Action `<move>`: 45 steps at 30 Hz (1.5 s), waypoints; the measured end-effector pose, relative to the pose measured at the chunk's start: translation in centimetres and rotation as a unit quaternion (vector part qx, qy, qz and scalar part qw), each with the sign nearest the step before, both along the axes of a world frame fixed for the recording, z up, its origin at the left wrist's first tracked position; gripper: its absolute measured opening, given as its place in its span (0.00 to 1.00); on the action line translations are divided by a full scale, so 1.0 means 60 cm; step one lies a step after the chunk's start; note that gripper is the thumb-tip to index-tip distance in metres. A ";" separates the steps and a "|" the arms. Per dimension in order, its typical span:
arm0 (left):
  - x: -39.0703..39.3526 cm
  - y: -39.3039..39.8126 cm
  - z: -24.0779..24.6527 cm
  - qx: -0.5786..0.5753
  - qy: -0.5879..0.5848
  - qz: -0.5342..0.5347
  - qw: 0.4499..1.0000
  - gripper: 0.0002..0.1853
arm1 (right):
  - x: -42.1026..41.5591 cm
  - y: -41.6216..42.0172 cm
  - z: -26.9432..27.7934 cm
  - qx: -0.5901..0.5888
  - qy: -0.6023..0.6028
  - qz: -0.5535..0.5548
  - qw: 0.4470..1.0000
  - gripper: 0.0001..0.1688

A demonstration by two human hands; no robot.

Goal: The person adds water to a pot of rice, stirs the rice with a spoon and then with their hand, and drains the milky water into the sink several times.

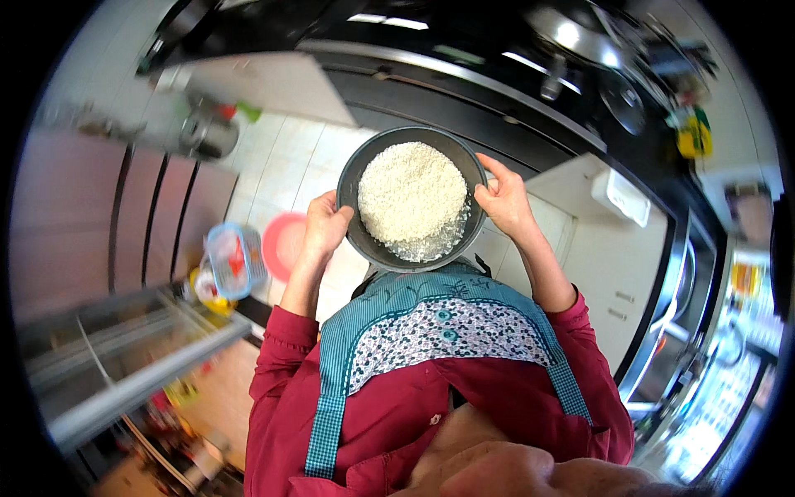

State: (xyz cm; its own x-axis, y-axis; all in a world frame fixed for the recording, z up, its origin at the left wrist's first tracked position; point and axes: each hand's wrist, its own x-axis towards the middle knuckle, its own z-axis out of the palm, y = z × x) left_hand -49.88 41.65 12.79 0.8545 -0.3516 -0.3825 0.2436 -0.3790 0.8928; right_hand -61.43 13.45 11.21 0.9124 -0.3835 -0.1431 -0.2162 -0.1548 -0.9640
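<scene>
A round dark pot [351,186] is held up between my two hands, above the apron front. White rice [413,189] fills much of it, with wet-looking grains lying along the near lower side. My left hand [328,225] grips the left rim with the thumb on top. On the right, my right hand [504,194] holds the opposite rim, thumb over the edge and fingers outside. The pot's underside is hidden from view.
A black counter with a steel edge [459,76] runs beyond the pot, bearing a lidded wok [574,31] and a glass lid [623,102]. A pink basin [282,245] and a blue-rimmed plastic container [228,261] are at the left. A white bin [621,197] hangs at right.
</scene>
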 end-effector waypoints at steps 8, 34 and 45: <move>0.026 -0.063 -0.038 0.032 -0.015 -0.201 0.979 0.13 | -0.149 0.050 0.023 -0.149 0.021 -0.186 0.971 0.35; -0.150 -0.561 0.009 0.042 0.100 -0.694 0.711 0.21 | -0.389 0.111 0.125 -0.118 0.088 -0.701 0.698 0.34; -0.256 -0.700 0.106 0.057 0.048 -0.728 0.681 0.20 | -0.473 0.027 0.168 -0.066 0.048 -0.759 0.646 0.32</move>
